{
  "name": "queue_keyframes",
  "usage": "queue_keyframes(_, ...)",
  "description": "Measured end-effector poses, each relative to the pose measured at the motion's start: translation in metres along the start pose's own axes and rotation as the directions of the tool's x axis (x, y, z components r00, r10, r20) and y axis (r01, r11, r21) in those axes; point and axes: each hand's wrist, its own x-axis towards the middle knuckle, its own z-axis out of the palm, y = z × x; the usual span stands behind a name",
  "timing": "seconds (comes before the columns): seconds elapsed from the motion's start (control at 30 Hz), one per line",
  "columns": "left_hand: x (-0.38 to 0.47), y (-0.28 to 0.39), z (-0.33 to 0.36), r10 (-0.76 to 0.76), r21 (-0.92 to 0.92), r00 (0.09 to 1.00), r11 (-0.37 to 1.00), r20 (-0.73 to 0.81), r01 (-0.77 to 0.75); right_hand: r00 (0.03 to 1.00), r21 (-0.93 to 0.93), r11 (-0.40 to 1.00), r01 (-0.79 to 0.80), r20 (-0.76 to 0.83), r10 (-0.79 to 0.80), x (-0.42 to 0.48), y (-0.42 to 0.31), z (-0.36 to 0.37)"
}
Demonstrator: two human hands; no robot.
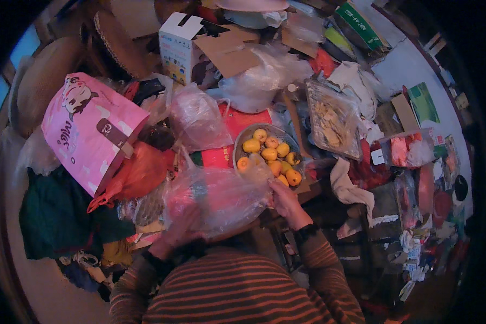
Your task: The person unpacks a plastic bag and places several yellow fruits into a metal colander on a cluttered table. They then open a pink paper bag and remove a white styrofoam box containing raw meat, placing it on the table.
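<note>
In front of me lies a clear plastic bag [222,198] with something pink or red showing through it. My right hand [288,205] pinches the bag's right edge between thumb and fingers. My left hand [182,224], blurred, is against the bag's near left side; its fingers are partly lost in the blur, so their grip is unclear. Just beyond the bag, a round metal bowl [238,146] holds several orange-yellow fruits [269,154], possibly persimmons. The bag's upper right part overlaps the bowl's near rim. A red printed packet [218,157] sits left of the bowl.
To the left are a pink paper carrier bag [89,129], a red plastic bag [143,168] and dark green cloth [60,218]. A white printed carton [178,48] stands at the back. On the right, a clear-wrapped tray [334,121] of pale brown food adjoins a light cloth [350,188].
</note>
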Motion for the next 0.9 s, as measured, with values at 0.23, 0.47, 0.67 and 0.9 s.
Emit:
queue_keyframes(0.23,0.022,0.024,0.025,-0.02,-0.346,0.979,0.934,0.204,0.092,0.976,0.091,0.99,-0.107,0.198,0.088,0.005,-0.003,0.056)
queue_keyframes(0.47,0.018,0.01,0.037,-0.274,-0.355,0.95,0.882,0.149,0.31,0.919,0.04,0.996,-0.083,0.389,0.061,0.031,-0.001,0.116)
queue_keyframes(0.67,0.013,0.02,-0.022,-0.34,-0.757,0.94,0.616,-0.006,0.218,0.8,-0.318,0.788,0.528,0.497,-0.336,0.011,-0.055,0.109)
queue_keyframes(0.9,0.057,0.083,-0.11,-0.36,-0.941,0.906,0.161,0.225,0.297,0.492,-0.521,-0.088,0.849,0.84,-0.229,-0.004,-0.042,0.112)
